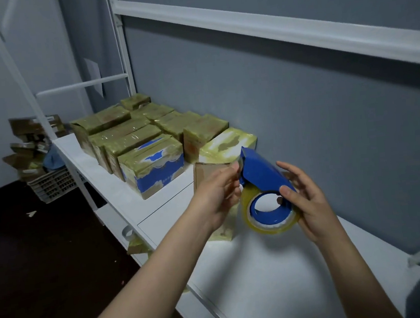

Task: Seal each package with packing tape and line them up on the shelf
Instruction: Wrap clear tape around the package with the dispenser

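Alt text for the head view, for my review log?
A right hand holds a blue dispenser with a roll of tape, while the left hand seems to pinch the tape end at its mouth, by a brown box on a white shelf. Taped packages stand in rows farther along the shelf, against a grey wall.

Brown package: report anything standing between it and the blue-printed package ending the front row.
Nothing visible does: only bare white shelf lies between the brown package and the blue-printed package. The left hand and tape dispenser are on its near side.
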